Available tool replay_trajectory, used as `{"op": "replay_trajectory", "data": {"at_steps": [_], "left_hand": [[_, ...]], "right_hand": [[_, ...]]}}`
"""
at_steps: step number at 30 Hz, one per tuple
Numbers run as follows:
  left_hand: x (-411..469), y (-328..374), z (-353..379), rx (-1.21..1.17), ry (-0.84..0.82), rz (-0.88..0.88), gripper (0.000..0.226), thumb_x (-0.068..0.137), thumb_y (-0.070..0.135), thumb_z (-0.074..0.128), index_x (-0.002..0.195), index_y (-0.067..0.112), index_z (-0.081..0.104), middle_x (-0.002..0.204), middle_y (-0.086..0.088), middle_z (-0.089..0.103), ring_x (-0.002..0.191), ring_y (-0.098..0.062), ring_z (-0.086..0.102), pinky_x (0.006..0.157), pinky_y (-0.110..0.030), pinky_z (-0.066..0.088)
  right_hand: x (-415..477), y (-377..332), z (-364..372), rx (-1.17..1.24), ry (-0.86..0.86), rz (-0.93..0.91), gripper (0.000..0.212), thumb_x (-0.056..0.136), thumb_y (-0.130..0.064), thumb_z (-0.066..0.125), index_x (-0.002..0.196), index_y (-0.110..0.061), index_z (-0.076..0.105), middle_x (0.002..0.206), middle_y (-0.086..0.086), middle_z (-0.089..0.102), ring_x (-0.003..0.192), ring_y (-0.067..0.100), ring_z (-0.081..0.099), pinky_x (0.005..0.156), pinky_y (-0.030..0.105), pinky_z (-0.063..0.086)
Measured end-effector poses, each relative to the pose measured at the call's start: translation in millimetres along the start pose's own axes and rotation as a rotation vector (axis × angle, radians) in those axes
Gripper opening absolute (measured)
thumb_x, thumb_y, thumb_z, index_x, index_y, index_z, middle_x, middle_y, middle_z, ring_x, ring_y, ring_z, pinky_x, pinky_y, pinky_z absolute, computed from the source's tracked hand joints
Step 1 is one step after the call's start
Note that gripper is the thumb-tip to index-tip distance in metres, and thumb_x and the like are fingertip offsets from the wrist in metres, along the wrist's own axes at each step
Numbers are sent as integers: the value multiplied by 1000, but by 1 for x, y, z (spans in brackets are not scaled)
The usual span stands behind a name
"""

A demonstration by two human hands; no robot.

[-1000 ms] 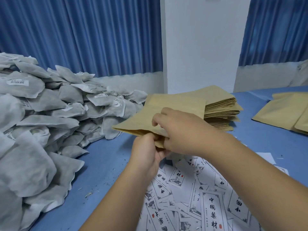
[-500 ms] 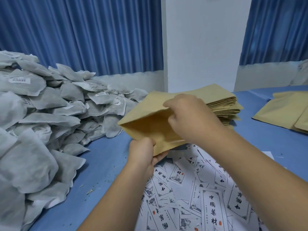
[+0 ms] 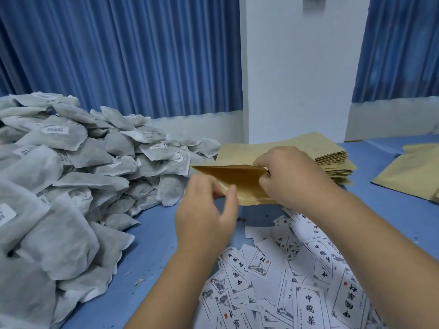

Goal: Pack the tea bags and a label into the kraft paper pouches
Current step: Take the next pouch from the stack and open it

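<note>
I hold one kraft paper pouch (image 3: 240, 181) above the blue table, its mouth pulled apart and facing me. My right hand (image 3: 289, 176) pinches the upper lip of the mouth. My left hand (image 3: 206, 214) grips the lower lip between thumb and fingers. Behind the pouch lies a stack of flat kraft pouches (image 3: 332, 160). A big heap of grey-white tea bags (image 3: 71, 174) fills the left side. Printed white labels (image 3: 297, 286) are scattered under my forearms at the bottom right.
More kraft pouches (image 3: 413, 172) lie at the right edge of the blue table (image 3: 154, 233). A white pillar (image 3: 297, 67) and blue curtains (image 3: 130, 55) stand behind the table.
The pouch has dropped lower and tilted flatter, with its mouth now spread wider. My right hand shifted to the upper lip at the right, and my left hand moved up onto the lower lip.
</note>
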State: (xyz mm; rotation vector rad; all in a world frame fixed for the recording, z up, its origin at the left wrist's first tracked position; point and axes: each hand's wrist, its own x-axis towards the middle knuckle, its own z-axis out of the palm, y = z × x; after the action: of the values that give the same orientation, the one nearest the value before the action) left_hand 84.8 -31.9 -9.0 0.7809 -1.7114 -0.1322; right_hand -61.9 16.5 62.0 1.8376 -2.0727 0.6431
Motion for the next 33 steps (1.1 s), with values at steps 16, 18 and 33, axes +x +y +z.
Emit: {"op": "replay_trajectory", "data": {"at_steps": [16, 18, 33], "left_hand": [[-5, -6, 11, 575, -517, 243, 33, 67, 4, 64, 90, 27, 68, 70, 11, 52, 85, -19, 43, 73, -29, 29], [-2, -12, 7, 563, -611, 188, 42, 78, 5, 53, 109, 32, 64, 85, 10, 59, 95, -18, 38, 78, -29, 23], [40, -24, -120, 605, -409, 169, 35, 86, 19, 53, 119, 26, 65, 121, 8, 58, 113, -17, 52, 93, -37, 39]], "right_hand": [[0, -4, 2, 57, -60, -21, 15, 83, -9, 47, 74, -16, 57, 79, 1, 50, 81, 26, 54, 69, 33, 47], [-1, -2, 6, 65, -65, -8, 16, 83, -11, 48, 85, -16, 64, 85, 3, 55, 86, 27, 56, 74, 35, 49], [-7, -21, 16, 181, -48, -32, 34, 83, -18, 53, 114, -29, 61, 80, -14, 49, 83, 19, 54, 69, 32, 45]]}}
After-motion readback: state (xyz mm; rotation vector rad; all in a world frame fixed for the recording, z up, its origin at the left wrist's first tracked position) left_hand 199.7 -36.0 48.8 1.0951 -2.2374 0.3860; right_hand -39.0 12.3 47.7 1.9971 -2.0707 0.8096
